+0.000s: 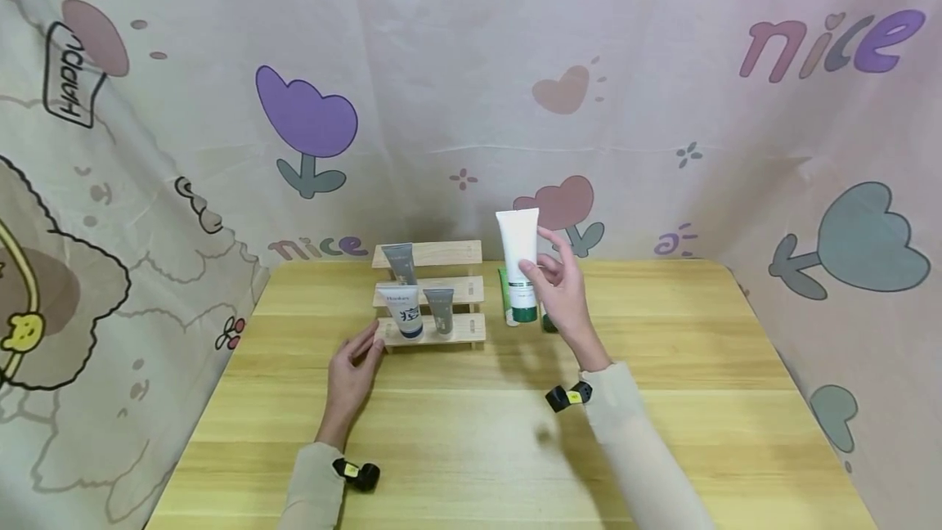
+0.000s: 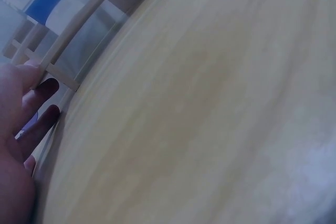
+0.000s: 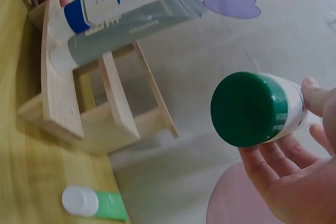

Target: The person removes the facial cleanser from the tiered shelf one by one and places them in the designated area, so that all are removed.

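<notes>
My right hand (image 1: 562, 289) holds a white squeeze tube with a green cap (image 1: 518, 244) upright above the table, cap downward, thumb on one side and fingers on the other. In the right wrist view its green cap (image 3: 244, 109) faces the camera. My left hand (image 1: 352, 375) grips the left end of a three-step wooden display rack (image 1: 464, 330), with thumb and fingers at the lowest step's edge. On that step stand a white tube with a blue cap (image 1: 403, 311) and a small grey tube (image 1: 441, 309). Another grey tube (image 1: 401, 262) stands on the middle step.
A green tube with a white cap (image 1: 506, 301) lies on the wooden table (image 1: 471, 432), right of the rack. Beside it a dark green cap (image 1: 549, 324) shows partly behind my right hand. A printed cloth (image 1: 441, 105) hangs behind the table.
</notes>
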The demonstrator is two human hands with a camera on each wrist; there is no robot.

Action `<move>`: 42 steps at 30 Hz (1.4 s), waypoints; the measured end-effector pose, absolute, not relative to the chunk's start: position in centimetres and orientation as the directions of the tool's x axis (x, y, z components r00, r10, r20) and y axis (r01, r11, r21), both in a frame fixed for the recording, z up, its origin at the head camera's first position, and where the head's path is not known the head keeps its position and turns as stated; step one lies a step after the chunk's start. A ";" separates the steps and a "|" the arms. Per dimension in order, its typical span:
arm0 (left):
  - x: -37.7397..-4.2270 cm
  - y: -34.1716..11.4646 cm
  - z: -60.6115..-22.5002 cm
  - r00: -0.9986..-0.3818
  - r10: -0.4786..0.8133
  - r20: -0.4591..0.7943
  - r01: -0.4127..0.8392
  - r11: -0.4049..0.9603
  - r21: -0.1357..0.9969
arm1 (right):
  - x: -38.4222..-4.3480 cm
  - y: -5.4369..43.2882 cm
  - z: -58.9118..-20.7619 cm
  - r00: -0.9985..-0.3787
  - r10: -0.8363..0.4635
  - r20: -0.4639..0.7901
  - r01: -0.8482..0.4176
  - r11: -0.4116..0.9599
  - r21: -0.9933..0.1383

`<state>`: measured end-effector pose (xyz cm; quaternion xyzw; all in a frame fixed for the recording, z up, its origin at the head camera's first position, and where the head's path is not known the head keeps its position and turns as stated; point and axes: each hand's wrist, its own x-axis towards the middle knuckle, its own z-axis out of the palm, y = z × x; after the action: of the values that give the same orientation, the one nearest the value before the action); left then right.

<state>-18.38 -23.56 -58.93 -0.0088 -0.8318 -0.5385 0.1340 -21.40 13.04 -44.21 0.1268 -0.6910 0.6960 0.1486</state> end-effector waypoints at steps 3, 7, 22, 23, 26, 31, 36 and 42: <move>-18.3 -23.5 -58.9 -0.964 -0.133 0.230 0.156 0.419 0.895 | -21.4 14.0 -44.8 -0.927 0.061 0.371 -0.372 0.000 -0.928; -18.4 -23.5 -59.0 -0.965 -0.131 0.229 0.154 0.423 0.893 | -21.0 15.1 -45.1 -0.931 0.093 0.354 -0.354 0.009 -0.935; -18.1 -23.7 -59.0 -0.968 -0.139 0.211 0.136 0.416 0.899 | -20.1 17.8 -46.0 -0.978 0.125 0.168 -0.186 -0.150 -0.971; -18.1 -23.7 -58.9 -0.968 -0.139 0.211 0.136 0.417 0.899 | -20.0 18.1 -46.0 -0.978 0.127 0.164 -0.184 -0.162 -0.969; -18.3 -23.7 -59.0 -0.968 -0.133 0.211 0.138 0.420 0.897 | -19.8 18.9 -46.1 -0.977 0.124 0.174 -0.194 -0.173 -0.966; -18.5 -23.9 -58.9 -0.969 -0.124 0.212 0.140 0.428 0.893 | -19.7 20.3 -46.4 -0.977 0.102 0.187 -0.204 -0.182 -0.962; -18.3 -23.9 -58.8 -0.963 -0.142 0.229 0.149 0.427 0.892 | -19.7 21.4 -46.7 -0.979 0.116 0.166 -0.185 -0.178 -0.966; -18.2 -23.6 -58.6 -0.962 -0.136 0.238 0.162 0.420 0.893 | -19.7 23.0 -47.0 -0.978 0.147 0.149 -0.175 -0.182 -0.968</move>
<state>-18.21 -23.57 -58.59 -0.0079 -0.8311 -0.5386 0.1383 -19.69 23.02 -47.00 0.0112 -0.6311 0.7686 0.1046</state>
